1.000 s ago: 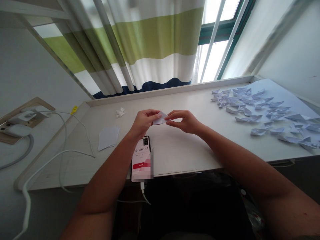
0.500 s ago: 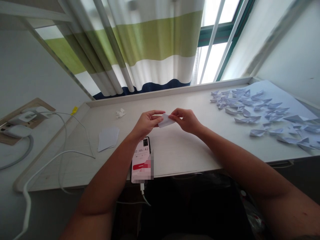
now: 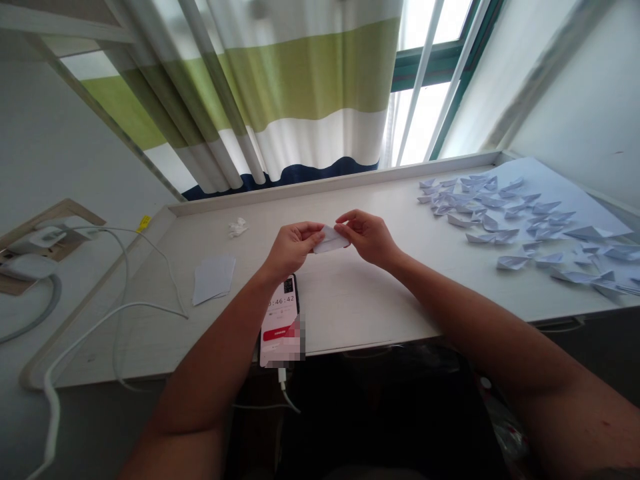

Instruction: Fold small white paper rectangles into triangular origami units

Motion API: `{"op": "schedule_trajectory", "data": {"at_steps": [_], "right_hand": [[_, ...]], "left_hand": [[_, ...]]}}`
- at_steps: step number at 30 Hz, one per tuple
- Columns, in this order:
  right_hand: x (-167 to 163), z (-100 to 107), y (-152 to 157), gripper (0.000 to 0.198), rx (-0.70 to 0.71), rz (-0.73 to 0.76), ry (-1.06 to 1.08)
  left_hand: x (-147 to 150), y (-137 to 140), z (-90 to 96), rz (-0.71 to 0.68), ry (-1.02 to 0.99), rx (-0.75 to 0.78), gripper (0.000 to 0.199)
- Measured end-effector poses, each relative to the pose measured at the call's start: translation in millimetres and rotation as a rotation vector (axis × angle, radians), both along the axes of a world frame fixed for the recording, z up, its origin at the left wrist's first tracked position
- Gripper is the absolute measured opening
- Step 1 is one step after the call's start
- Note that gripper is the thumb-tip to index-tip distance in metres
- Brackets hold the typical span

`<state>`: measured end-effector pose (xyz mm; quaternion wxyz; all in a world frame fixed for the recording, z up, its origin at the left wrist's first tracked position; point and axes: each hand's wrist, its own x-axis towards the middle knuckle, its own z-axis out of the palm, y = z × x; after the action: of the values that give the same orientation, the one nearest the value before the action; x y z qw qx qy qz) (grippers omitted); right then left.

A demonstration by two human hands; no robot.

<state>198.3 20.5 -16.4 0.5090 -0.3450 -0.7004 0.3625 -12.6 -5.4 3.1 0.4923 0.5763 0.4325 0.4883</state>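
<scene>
A small piece of folded white paper (image 3: 330,242) is held up above the middle of the desk. My left hand (image 3: 296,245) pinches its left side between thumb and fingers. On the other side, my right hand (image 3: 366,235) grips the upper right edge with thumb and forefinger. The fingers hide parts of the paper's edges. Just below my left wrist lies a phone (image 3: 278,327) with a timer on its screen. A stack of white paper sheets (image 3: 214,279) rests to the left of my left forearm.
Many folded paper boats (image 3: 493,203) cover the desk's right side, some on a large white sheet (image 3: 540,175). Crumpled paper (image 3: 239,227) lies at the back left. White cables (image 3: 125,307) run from a wall socket (image 3: 47,240) across the left edge. A curtain (image 3: 310,73) hangs behind the desk (image 3: 370,300).
My right fingers have shifted up along the paper's top edge, and the paper's outline now looks more pointed at the top. The view has moved slightly.
</scene>
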Motion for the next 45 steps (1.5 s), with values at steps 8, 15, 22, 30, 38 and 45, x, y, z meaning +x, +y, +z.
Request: {"op": "schedule_trajectory", "data": {"at_steps": [8, 15, 22, 30, 38, 45], "right_hand": [[0.0, 1.1, 1.8, 0.053, -0.12, 0.189, 0.127], [-3.3, 2.9, -0.5, 0.049, -0.086, 0.246, 0.243], [-1.7, -1.1, 5.0, 0.046, -0.076, 0.231, 0.201], [2.7, -2.5, 5.4, 0.048, -0.112, 0.241, 0.169], [5.0, -4.9, 6.6, 0.028, 0.167, 0.067, -0.085], [3.9, -2.5, 7.8, 0.027, 0.265, -0.044, -0.139]], "left_hand": [[-1.0, -4.7, 6.6, -0.081, 0.011, -0.005, 0.062], [0.1, -5.3, 9.5, -0.077, 0.001, 0.049, 0.061], [-0.2, -2.1, 7.6, -0.057, 0.071, 0.203, 0.038], [-0.8, -6.0, 10.1, 0.017, 0.008, 0.072, 0.044], [-4.2, 1.6, -2.4, 0.067, 0.22, 0.233, 0.035], [-4.4, -0.2, 1.7, 0.053, 0.358, 0.304, 0.027]]}}
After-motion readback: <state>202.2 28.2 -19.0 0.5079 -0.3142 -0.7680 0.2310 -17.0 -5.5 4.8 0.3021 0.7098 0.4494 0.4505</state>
